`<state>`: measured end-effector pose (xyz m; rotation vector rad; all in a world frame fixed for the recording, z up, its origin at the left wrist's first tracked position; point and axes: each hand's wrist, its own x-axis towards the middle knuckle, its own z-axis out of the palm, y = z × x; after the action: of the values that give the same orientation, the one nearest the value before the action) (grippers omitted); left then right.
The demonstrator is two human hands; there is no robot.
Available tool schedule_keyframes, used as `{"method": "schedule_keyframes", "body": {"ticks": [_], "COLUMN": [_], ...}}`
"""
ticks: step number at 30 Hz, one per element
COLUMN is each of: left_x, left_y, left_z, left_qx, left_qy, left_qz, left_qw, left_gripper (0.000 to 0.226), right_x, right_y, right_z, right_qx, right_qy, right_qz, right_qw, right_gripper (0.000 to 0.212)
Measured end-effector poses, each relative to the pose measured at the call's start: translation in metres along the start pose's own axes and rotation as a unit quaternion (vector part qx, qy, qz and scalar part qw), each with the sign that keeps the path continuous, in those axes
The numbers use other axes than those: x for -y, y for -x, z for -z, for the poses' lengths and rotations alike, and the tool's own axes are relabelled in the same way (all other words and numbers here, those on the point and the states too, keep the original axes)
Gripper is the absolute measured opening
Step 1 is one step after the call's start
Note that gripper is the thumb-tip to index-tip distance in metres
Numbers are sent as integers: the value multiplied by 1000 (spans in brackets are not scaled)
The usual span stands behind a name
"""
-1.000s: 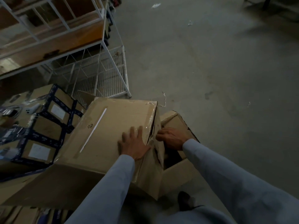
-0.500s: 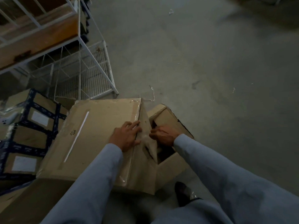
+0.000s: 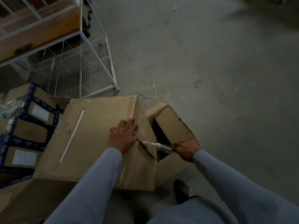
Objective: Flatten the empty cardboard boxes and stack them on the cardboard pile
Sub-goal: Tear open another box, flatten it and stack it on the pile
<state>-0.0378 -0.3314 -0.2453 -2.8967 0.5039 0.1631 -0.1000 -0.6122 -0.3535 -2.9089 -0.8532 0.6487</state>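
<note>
Change: right hand (image 3: 186, 151) has pulled back toward the body, drawing a strip of clear tape (image 3: 157, 145) off the box's side.
Left hand (image 3: 124, 136): pressed on the large cardboard box (image 3: 90, 136), fingers curled over its top right edge.
Right fingers: pinched shut on the tape.
Box location: on the floor (image 3: 210, 62), beside an open smaller box (image 3: 171, 126), near the wire rack (image 3: 84, 70).

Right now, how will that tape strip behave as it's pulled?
Probably floppy and clingy: the tape stretches thin and crinkled from the box to the right hand. It may tear cardboard; the edge already looks ripped.
</note>
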Motion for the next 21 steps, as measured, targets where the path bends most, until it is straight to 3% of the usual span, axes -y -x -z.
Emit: {"method": "schedule_keyframes", "body": {"ticks": [3, 8, 14, 18, 21], "left_x": [4, 5, 2, -7, -10], "left_y": [5, 7, 12, 21, 26], "left_z": [0, 0, -1, -4, -5], "left_qx": [-6, -2, -24, -35, -45], "left_qy": [4, 2, 8, -1, -2], "left_qz": [12, 24, 26, 29, 20], "left_qw": [1000, 1000, 999, 999, 999], "left_gripper": [37, 37, 33, 32, 32], "right_x": [-14, -30, -48, -36, -14], "right_y": [26, 62, 104, 77, 17], "right_z": [-35, -72, -102, -84, -62], "right_qx": [76, 135, 263, 207, 148], "right_qy": [51, 64, 34, -66, -228], "right_qz": [-12, -43, -147, -181, -173], "right_qw": [996, 988, 953, 959, 947], "right_gripper": [31, 33, 35, 26, 20]}}
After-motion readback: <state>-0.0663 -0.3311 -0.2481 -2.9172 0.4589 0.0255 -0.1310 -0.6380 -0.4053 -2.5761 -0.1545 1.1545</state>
